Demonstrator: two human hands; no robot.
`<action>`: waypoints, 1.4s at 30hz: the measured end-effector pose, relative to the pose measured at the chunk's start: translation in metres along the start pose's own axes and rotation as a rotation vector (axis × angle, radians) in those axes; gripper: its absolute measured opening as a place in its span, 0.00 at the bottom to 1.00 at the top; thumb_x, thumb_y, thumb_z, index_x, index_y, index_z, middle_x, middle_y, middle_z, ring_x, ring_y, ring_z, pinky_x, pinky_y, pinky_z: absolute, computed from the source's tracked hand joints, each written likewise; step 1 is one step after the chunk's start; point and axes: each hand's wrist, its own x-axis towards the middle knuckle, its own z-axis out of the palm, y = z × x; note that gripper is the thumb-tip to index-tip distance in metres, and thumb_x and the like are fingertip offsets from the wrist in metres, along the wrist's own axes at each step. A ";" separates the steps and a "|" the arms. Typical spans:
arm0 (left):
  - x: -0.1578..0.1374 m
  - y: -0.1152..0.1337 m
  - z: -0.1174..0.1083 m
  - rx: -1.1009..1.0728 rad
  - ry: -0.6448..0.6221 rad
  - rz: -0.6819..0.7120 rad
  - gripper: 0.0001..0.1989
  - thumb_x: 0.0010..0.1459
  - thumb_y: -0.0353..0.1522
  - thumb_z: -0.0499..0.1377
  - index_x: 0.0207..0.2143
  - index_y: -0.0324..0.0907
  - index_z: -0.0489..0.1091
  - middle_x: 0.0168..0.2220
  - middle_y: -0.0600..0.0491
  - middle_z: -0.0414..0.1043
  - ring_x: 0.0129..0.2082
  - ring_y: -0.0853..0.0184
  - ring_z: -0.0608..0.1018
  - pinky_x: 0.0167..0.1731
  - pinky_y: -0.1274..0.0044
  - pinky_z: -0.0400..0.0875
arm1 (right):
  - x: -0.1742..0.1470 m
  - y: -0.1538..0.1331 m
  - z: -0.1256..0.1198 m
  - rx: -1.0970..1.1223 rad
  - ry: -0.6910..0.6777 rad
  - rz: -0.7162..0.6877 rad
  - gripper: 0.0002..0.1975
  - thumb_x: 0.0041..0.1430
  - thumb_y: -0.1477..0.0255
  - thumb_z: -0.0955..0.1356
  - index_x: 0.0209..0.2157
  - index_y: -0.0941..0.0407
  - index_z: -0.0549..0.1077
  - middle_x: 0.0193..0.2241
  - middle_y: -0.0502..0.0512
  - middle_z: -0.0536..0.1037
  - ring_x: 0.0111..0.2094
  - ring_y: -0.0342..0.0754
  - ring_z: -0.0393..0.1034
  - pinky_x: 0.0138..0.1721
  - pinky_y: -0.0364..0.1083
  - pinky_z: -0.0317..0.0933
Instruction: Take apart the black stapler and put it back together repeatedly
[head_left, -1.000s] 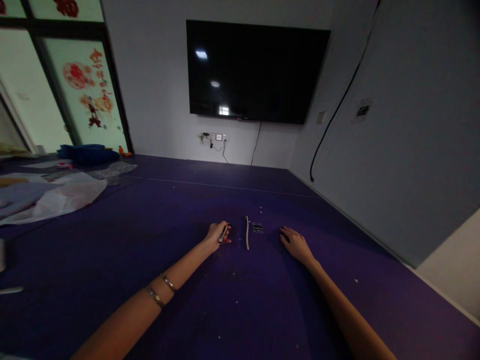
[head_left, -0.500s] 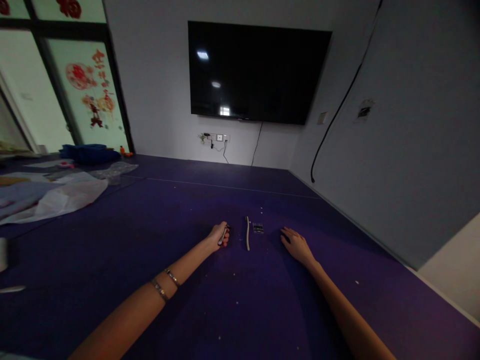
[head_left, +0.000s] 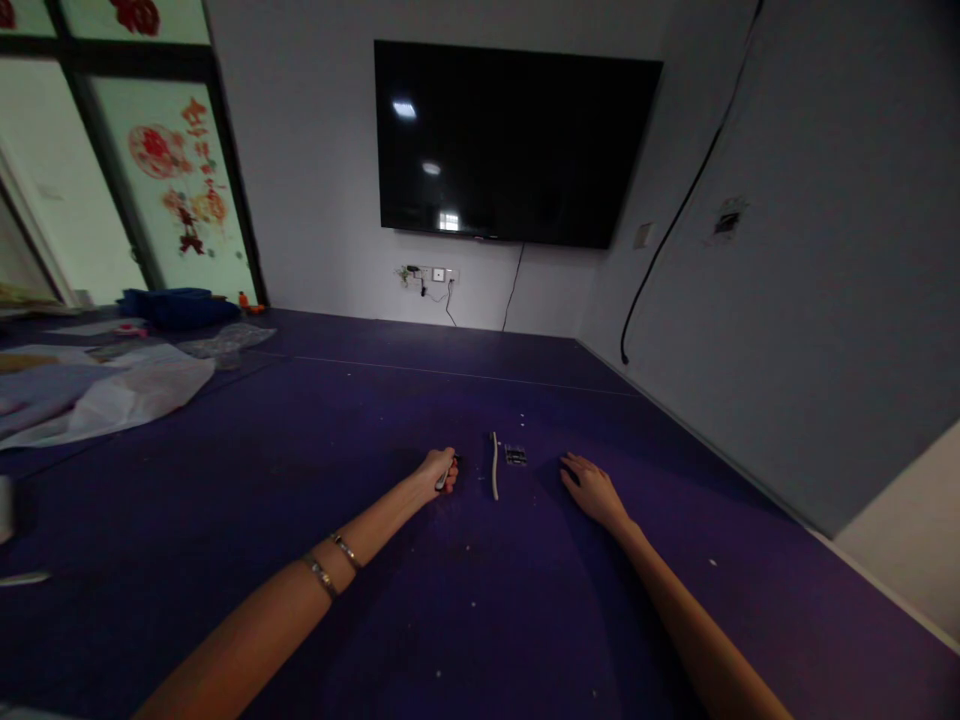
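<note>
My left hand (head_left: 439, 470) is closed round a small tool with a pale handle (head_left: 445, 477) and a dark tip; its exact kind is too small to make out. To the right of this hand a slim, slightly bent beige stick (head_left: 495, 470) with a dark upper end lies lengthwise on the purple surface. Beside the stick sits a small dark rectangular piece with light markings (head_left: 516, 456), perhaps a circuit board. My right hand (head_left: 592, 490) rests on the surface farther right, fingers stretched out and holding nothing. Neither hand touches the stick or the dark piece.
White plastic sheeting (head_left: 142, 390) and a blue fabric heap (head_left: 176, 307) lie at the left. Tiny white scraps dot the purple surface (head_left: 337, 640). A black cable (head_left: 675, 215) hangs down the right wall, and a television (head_left: 517, 150) is mounted ahead.
The tool in my left hand has turned slightly, so its handle shows less distinctly. My right hand, the stick and the dark piece stay where they were.
</note>
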 end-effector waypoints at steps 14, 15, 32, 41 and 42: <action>0.000 0.001 0.001 0.011 0.003 -0.010 0.13 0.60 0.31 0.42 0.23 0.41 0.54 0.11 0.62 0.51 0.08 0.78 0.55 0.11 0.84 0.48 | -0.001 0.000 -0.001 0.006 -0.007 0.003 0.23 0.59 0.64 0.57 0.53 0.56 0.66 0.55 0.57 0.64 0.57 0.52 0.54 0.55 0.52 0.48; 0.000 0.001 0.001 0.010 0.000 -0.004 0.13 0.60 0.31 0.42 0.23 0.41 0.54 0.11 0.62 0.51 0.08 0.78 0.55 0.11 0.84 0.48 | -0.001 0.000 -0.001 0.006 -0.003 0.000 0.23 0.59 0.64 0.57 0.53 0.57 0.66 0.55 0.58 0.64 0.57 0.52 0.54 0.55 0.52 0.49; 0.005 0.003 -0.009 -0.071 -0.110 0.176 0.11 0.56 0.36 0.44 0.23 0.41 0.58 0.10 0.63 0.51 0.07 0.77 0.54 0.10 0.83 0.51 | 0.000 -0.001 -0.001 -0.011 -0.012 0.001 0.23 0.59 0.65 0.56 0.52 0.58 0.66 0.55 0.58 0.64 0.57 0.52 0.55 0.55 0.52 0.49; 0.003 0.045 0.001 -0.122 -0.165 0.363 0.10 0.54 0.33 0.45 0.30 0.39 0.63 0.15 0.59 0.57 0.10 0.77 0.59 0.10 0.84 0.53 | -0.001 -0.002 -0.002 -0.006 -0.009 0.005 0.22 0.60 0.65 0.56 0.53 0.57 0.66 0.55 0.58 0.64 0.57 0.52 0.55 0.55 0.52 0.49; 0.004 0.049 0.003 -0.115 -0.168 0.377 0.10 0.53 0.33 0.46 0.31 0.38 0.64 0.16 0.59 0.58 0.10 0.77 0.59 0.10 0.84 0.53 | -0.001 -0.002 -0.001 -0.004 -0.006 0.007 0.22 0.60 0.65 0.57 0.53 0.57 0.66 0.55 0.58 0.64 0.57 0.52 0.55 0.55 0.52 0.49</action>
